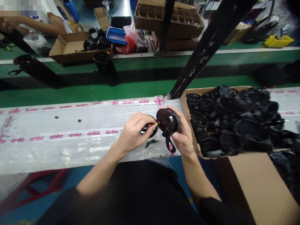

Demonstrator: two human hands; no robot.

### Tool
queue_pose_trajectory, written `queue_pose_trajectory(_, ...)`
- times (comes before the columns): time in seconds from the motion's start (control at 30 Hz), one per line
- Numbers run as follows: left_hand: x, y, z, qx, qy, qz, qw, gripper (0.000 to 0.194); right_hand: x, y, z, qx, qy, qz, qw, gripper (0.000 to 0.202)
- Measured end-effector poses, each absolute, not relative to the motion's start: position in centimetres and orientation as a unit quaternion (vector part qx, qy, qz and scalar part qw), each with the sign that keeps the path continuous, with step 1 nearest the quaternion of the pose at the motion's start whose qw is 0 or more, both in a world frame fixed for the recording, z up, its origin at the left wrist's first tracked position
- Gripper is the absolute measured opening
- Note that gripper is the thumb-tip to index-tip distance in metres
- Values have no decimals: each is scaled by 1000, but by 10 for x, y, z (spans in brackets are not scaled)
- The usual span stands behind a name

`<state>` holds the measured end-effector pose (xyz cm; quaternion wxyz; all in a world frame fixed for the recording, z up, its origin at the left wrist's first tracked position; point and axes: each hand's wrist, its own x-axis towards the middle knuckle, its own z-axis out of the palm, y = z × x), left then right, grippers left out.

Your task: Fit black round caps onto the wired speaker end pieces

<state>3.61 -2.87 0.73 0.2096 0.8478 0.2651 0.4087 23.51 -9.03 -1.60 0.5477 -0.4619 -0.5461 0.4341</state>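
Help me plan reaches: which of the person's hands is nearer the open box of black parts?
Right. The right hand is just left of the box, close to its side wall, holding a black cup; the left hand is farther left.

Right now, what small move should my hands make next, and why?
Perhaps guide the small yellow piece gently toward the black cup with the left hand: its fingertips are at that piece, close beside the cup's rim, while the right hand holds the cup.
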Motion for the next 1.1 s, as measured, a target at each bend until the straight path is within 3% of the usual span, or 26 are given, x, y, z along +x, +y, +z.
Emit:
queue_pose_trajectory(0.17,41,-30,6,819,312,445,182,3,236,-94,-9,-440,-574,406,559,79)
queue_pose_trajectory(0.33,39,-24,8,839,254,428,221,5,243,-92,-4,-459,-592,402,527,82)
queue_pose_trajectory(0.57,26,-20,7,856,224,385,261,21,247,-88,-3,-410,-588,431,548,72)
queue_pose_trajectory(0.73,30,-27,-5,774,278,476,310,17,245,-84,-11,-416,-557,446,564,76)
queue_pose_trajectory(0.93,35,-37,-15,763,332,533,154,21,237,-88,-15,-432,-546,443,564,78)
queue_pose_trajectory(1.1,37,-38,-6,804,308,491,131,21,229,-92,-12,-409,-526,438,604,73)
